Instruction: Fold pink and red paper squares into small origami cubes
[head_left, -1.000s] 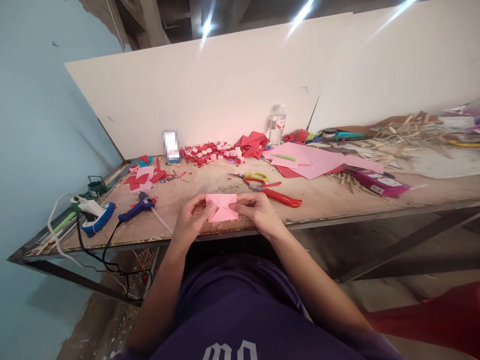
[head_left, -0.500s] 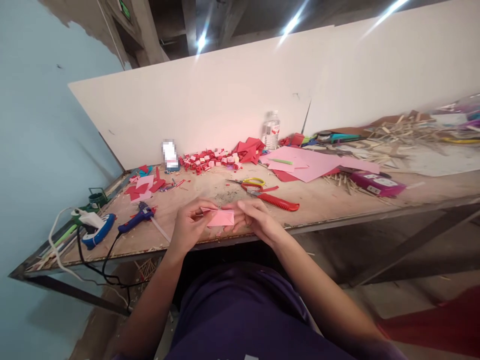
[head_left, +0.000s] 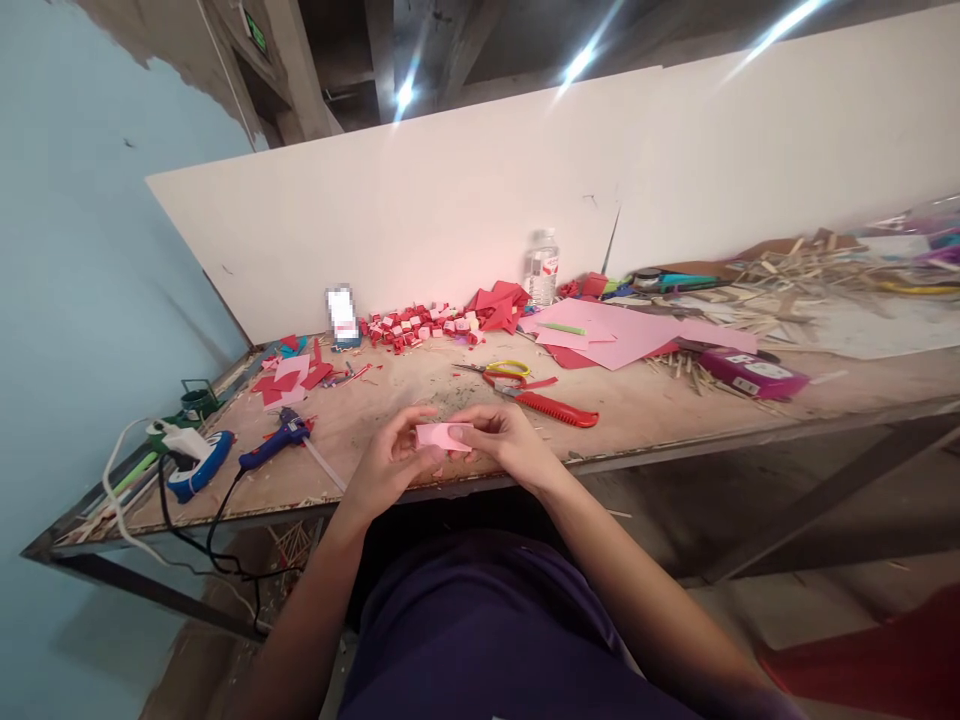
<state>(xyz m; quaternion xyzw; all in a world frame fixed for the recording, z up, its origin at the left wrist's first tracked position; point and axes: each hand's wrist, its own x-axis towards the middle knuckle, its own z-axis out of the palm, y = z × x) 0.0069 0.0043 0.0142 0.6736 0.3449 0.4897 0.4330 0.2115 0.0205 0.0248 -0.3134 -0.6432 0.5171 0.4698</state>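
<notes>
A small piece of pink paper (head_left: 441, 435) is held between my two hands, just above the table's front edge. My left hand (head_left: 390, 455) pinches its left end, thumb in front. At the other end, my right hand (head_left: 506, 440) grips it with the thumb on the near face and the fingers behind. Beyond my hands lie a pair of yellow-and-red-handled scissors (head_left: 506, 373) and a red utility knife (head_left: 559, 408). Further back is a pile of small red and pink paper cubes (head_left: 420, 325).
A blue glue gun (head_left: 277, 442) and a blue-and-white power strip (head_left: 201, 465) with cables sit on the left. Pink paper sheets (head_left: 637, 335), a water bottle (head_left: 541, 268) and a purple box (head_left: 754, 372) are toward the right. A phone (head_left: 343, 318) leans at the back.
My right hand has closed from a flatter, spread pose onto the right end of the pink paper, its thumb now on the near face. The left hand keeps its hold.
</notes>
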